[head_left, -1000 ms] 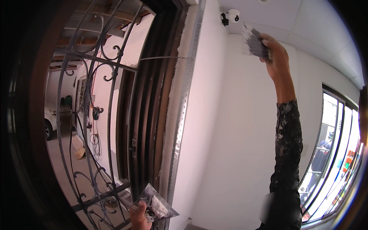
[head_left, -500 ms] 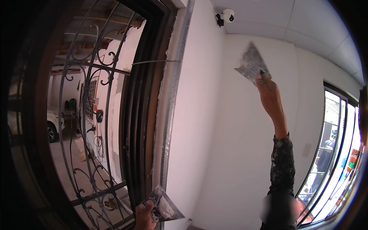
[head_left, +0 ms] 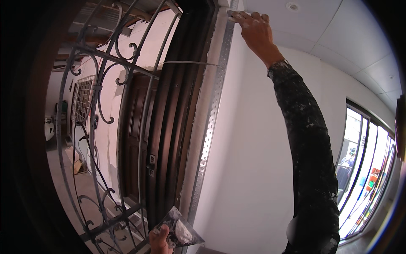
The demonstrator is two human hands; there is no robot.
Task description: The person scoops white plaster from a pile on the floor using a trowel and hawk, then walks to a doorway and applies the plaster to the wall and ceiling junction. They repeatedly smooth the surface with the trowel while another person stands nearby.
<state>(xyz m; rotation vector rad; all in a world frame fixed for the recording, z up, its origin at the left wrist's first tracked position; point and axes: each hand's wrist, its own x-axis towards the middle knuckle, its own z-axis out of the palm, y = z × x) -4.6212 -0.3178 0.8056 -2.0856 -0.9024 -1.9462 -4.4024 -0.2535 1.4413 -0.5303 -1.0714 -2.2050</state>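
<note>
My right hand, raised high with the arm stretched up, is closed around a putty knife. Only a small part of that tool shows; it is at the top of a perforated metal corner bead that runs down the wall edge beside the door frame. Whether the blade touches the bead, I cannot tell. Low down, my left hand grips a second, wide scraper, its thumb on top. A lump of whitish putty sits on this blade.
A thin wire crosses from the dark door frame to the bead. Curled metal grillwork stands at left, with a brown wooden door behind it. A white wall and a sliding window lie to the right.
My right hand has moved up and left with the putty knife, from in front of the white wall to the bead's top. The view has shifted; my left hand still holds its scraper low.
</note>
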